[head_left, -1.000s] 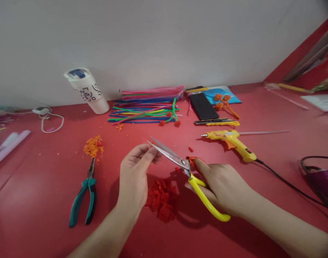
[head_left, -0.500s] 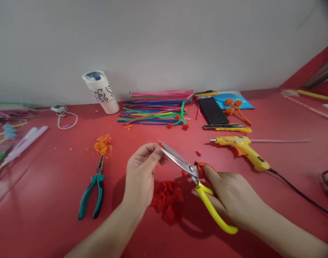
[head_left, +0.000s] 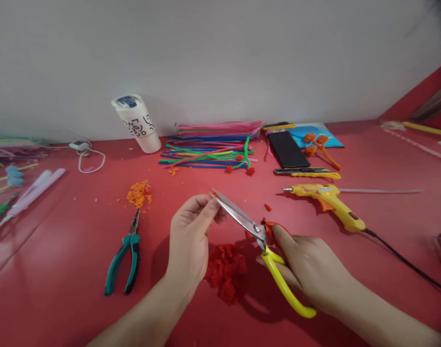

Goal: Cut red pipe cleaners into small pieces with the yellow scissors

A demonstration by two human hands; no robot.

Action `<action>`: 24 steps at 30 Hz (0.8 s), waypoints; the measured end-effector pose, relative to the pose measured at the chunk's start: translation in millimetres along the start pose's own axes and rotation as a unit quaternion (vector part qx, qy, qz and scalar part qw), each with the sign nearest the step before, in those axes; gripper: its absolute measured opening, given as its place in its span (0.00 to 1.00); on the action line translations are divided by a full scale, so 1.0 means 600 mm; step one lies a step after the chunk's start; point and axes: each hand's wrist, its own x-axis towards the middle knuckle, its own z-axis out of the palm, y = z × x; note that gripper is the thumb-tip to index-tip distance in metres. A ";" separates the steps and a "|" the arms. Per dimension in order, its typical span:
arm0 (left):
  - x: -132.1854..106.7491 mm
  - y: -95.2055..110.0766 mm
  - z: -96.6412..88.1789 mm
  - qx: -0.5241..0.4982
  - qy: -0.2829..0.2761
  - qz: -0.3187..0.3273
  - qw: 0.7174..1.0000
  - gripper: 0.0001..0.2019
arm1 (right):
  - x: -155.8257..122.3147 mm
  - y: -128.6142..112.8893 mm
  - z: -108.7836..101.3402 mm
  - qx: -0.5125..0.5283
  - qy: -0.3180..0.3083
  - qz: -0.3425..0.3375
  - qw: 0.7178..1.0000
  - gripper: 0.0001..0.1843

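The right hand has its grip closed around the handles of the scissors, its fingers partly hidden behind the yellow handle. The left hand is pinched, thumb against fingers, right at the blade tips, apparently on a small red bit that shows between the 2 blades.

As for progress, a heap of red pieces lies on the counter below the 2 hands, and 1 loose red piece rests beyond the scissors' pivot, so a good deal of snipping looks done. The bit at the tips seems not yet cut through; how much remains to be cut cannot be told.

The scissors are held above the counter, in front of the person, between the 2 hands. Their long axis runs diagonally, the yellow handle toward the near right and the tips pointing away and to the left. The blades look nearly together. Well to the left lie pliers, their nose at an orange heap.
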 end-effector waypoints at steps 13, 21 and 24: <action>-0.004 0.002 0.001 0.002 0.003 -0.009 1.000 0.04 | 0.005 -0.003 0.000 0.006 0.002 0.006 1.000 0.19; -0.003 0.002 0.002 0.011 0.006 -0.006 1.000 0.04 | 0.001 -0.002 -0.002 0.002 -0.016 0.016 1.000 0.25; -0.002 0.002 0.002 0.016 0.012 -0.005 1.000 0.04 | 0.001 -0.002 -0.003 -0.001 -0.019 0.022 1.000 0.24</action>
